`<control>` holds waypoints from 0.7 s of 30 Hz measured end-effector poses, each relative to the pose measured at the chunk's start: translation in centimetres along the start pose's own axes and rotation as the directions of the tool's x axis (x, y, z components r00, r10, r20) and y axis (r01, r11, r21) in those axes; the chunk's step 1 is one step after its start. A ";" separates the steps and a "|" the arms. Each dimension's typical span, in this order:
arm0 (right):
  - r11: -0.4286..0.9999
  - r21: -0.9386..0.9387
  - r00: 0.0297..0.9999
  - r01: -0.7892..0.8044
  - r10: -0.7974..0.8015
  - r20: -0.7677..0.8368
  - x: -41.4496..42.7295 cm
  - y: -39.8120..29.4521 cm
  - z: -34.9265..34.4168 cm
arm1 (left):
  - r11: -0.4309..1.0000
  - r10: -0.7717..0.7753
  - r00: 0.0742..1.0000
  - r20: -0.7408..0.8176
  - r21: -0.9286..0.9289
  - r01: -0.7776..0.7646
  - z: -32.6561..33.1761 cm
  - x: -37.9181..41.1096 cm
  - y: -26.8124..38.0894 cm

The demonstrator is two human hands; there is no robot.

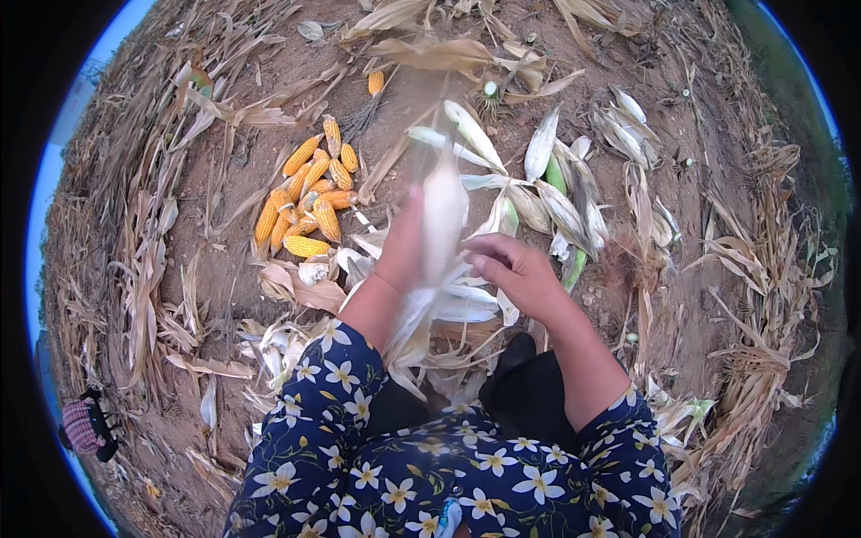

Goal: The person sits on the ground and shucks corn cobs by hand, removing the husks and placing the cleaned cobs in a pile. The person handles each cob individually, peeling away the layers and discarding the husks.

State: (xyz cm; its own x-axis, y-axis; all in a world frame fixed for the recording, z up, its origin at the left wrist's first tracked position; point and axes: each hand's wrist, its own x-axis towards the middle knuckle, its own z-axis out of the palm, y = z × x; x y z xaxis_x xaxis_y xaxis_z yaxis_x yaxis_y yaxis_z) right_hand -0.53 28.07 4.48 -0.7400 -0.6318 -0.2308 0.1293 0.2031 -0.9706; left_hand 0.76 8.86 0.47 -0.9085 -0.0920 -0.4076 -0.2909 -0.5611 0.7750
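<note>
A pale ear of corn in its husk (444, 208), blurred by motion, stands roughly upright in front of me. My left hand (402, 245) grips its left side, with the fingers partly hidden behind it. Just right of the ear is my right hand (514, 272), its fingers curled and thumb apart. I see nothing between them, and whether the fingertips touch the husk is unclear. Stripped pale husks (464, 306) lie below both hands. Left of my left hand rests a heap of bare yellow corn cobs (313, 191).
Unhusked ears (568, 202) lie on the soil to the right, with more ears (625, 131) farther off. A lone yellow cob (375, 83) is beyond the heap. Cut stalk stubs (490, 89) stick up. Dry stalks (141, 282) line both sides. Another person (87, 425) is far left.
</note>
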 end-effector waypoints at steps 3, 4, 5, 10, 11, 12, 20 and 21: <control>0.994 0.011 0.958 0.113 -0.106 -0.266 1.3 0.5 -2.1 | 0.907 0.128 0.984 0.122 0.387 -0.166 0.9 -0.3 -0.6; 0.992 0.053 0.957 0.112 -0.093 -0.275 1.3 0.3 -2.3 | 0.880 0.134 0.979 0.154 0.435 -0.189 1.6 -0.7 -0.6; 0.989 0.095 0.956 0.111 -0.080 -0.282 1.2 0.1 -2.3 | 0.850 0.138 0.973 0.187 0.481 -0.213 2.1 -0.8 -0.6; 0.995 0.042 0.935 0.090 -0.070 -0.348 1.3 1.1 -2.0 | 0.696 0.181 0.967 0.180 0.671 -0.255 0.5 0.7 -3.6; 0.994 0.069 0.932 0.083 -0.053 -0.359 1.2 0.9 -2.2 | 0.710 0.194 0.966 0.173 0.655 -0.260 0.7 0.4 -3.6; 0.992 0.099 0.930 0.077 -0.036 -0.365 1.2 0.6 -2.2 | 0.722 0.210 0.965 0.159 0.640 -0.263 0.9 0.0 -3.5; 0.988 -0.150 0.884 0.047 -0.111 -0.454 0.9 0.7 -2.0 | 0.477 0.362 0.897 0.252 0.777 -0.411 2.9 -2.1 -1.9; 0.977 -0.210 0.870 0.023 -0.123 -0.477 0.9 0.8 -1.8 | 0.434 0.368 0.894 0.254 0.804 -0.407 3.3 -2.5 -1.6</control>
State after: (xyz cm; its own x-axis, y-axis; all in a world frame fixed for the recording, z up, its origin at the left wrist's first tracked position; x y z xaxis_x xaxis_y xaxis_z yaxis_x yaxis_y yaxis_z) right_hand -2.29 29.04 3.59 -0.9748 -0.2177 -0.0491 -0.0289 0.3412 -0.9395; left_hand 2.52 12.68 1.82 -0.9959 -0.0796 0.0433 0.0023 0.4556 0.8902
